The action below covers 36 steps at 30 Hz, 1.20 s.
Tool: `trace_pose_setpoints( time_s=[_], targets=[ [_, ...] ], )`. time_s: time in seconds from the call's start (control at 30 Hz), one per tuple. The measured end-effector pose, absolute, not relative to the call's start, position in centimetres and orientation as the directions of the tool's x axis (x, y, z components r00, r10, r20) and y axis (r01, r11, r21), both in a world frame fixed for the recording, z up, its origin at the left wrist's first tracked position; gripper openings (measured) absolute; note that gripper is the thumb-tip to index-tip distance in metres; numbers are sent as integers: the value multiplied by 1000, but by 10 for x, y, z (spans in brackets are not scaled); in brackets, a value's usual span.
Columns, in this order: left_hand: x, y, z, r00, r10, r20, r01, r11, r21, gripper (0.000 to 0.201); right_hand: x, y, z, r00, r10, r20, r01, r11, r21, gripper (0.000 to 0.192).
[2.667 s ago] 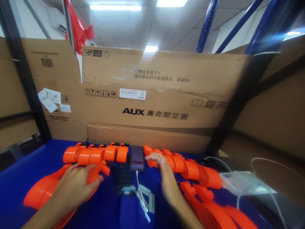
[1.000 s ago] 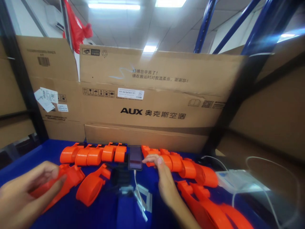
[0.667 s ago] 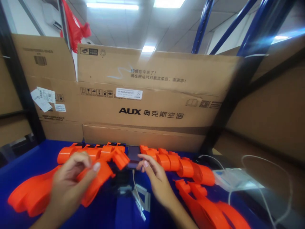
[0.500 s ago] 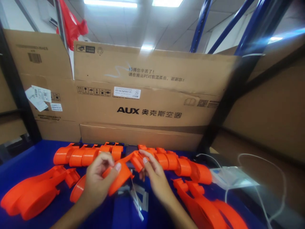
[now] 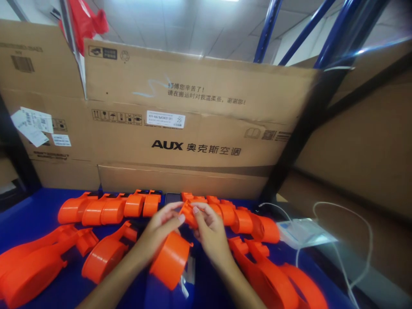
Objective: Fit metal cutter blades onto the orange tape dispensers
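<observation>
Both hands are at the centre, on one orange plastic part with a round, drum-like ring (image 5: pixel 172 259) and a narrow clip-like end (image 5: pixel 189 214). My left hand (image 5: pixel 164 225) is closed on the clip end from the left, thumb on top. On its other side my right hand (image 5: pixel 209 223) pinches the same end between thumb and fingers. The ring hangs below my left hand, above the blue table. A thin white strip (image 5: pixel 184 286) shows beneath it. A similar orange part (image 5: pixel 104 257) lies beside my left forearm.
Rows of similar orange parts stand at the back left (image 5: pixel 112 210) and back right (image 5: pixel 243 219). More lie at the front left (image 5: pixel 28 270) and front right (image 5: pixel 273 279). A clear plastic bag (image 5: pixel 305 234) and white cable (image 5: pixel 370 240) are at right. A cardboard sheet (image 5: pixel 206 124) walls the back.
My left hand has moved from the ring up to the clip end, beside my right hand. The ring now hangs lower. The view has tilted slightly down and shifted right.
</observation>
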<state>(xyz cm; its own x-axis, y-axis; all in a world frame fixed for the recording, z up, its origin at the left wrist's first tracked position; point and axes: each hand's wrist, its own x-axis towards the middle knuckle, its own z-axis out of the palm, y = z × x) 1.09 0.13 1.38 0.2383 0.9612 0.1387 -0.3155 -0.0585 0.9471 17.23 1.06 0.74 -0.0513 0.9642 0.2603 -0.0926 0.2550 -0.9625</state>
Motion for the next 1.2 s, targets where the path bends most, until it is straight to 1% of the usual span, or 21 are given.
trace_pose_setpoints(
  time_s=[0.07,0.13,0.2,0.23,0.3,0.33,0.37,0.47,0.57,0.63,0.7,0.73,0.77,0.83,0.87,0.93,1.0,1.07,1.1,1.2],
  targets=[
    [9,1,9,161,980,120,-344,-58,937,57,174,10,9,-94,948,303,27,307,-951,34],
    [5,-1,7,80,993,90,-373,-54,926,59,180,8,13,-153,913,379,225,405,-886,32],
    [0,-3,7,22,998,51,-403,-38,915,61,187,5,17,-266,867,421,460,499,-735,28],
    [-2,-5,8,-7,999,35,-416,-35,909,62,190,3,19,-331,852,407,564,524,-639,22],
    [-4,-8,10,-70,997,16,-444,-45,895,66,195,-2,19,-429,839,334,693,544,-474,7],
    [-4,-10,11,-94,995,14,-454,-55,889,67,195,-5,18,-462,836,295,725,548,-418,4],
    [-4,-11,12,-114,993,12,-461,-64,885,68,195,-7,16,-487,834,260,744,552,-376,6],
    [-3,-12,11,-128,992,2,-467,-62,882,67,190,-12,8,-527,826,198,774,563,-291,9],
    [-3,-11,8,-126,992,0,-464,-58,884,60,184,-12,3,-533,823,198,791,568,-227,8],
    [-3,-10,6,-123,992,3,-461,-60,886,58,184,-9,1,-537,813,223,788,578,-211,9],
    [-4,-9,3,-112,994,-4,-463,-49,885,60,186,-5,1,-514,819,255,791,568,-227,10],
    [-5,-8,2,-103,995,-11,-469,-39,882,62,188,-2,2,-485,832,269,795,548,-259,10],
    [-5,-8,2,-88,996,-19,-479,-25,877,65,189,0,2,-448,849,282,795,522,-308,9],
    [-4,-8,1,-65,997,-29,-500,-8,866,67,191,6,3,-362,877,316,754,475,-454,9],
    [-3,-9,2,-62,998,-25,-508,-10,861,67,192,8,3,-322,881,346,700,468,-539,9],
    [0,-10,4,-74,997,-12,-516,-28,856,63,191,12,4,-250,874,417,535,483,-693,9],
    [3,-11,6,-81,997,3,-513,-44,857,59,190,14,5,-176,870,460,350,492,-797,11],
    [6,-13,8,-72,997,10,-508,-45,860,56,187,15,5,-101,872,479,220,489,-844,16],
    [8,-14,9,-61,998,15,-503,-44,863,55,186,14,5,-64,871,487,185,490,-852,18],
    [11,-17,7,-21,999,29,-500,-36,866,51,182,11,6,10,858,513,146,506,-850,20]
  ],
)
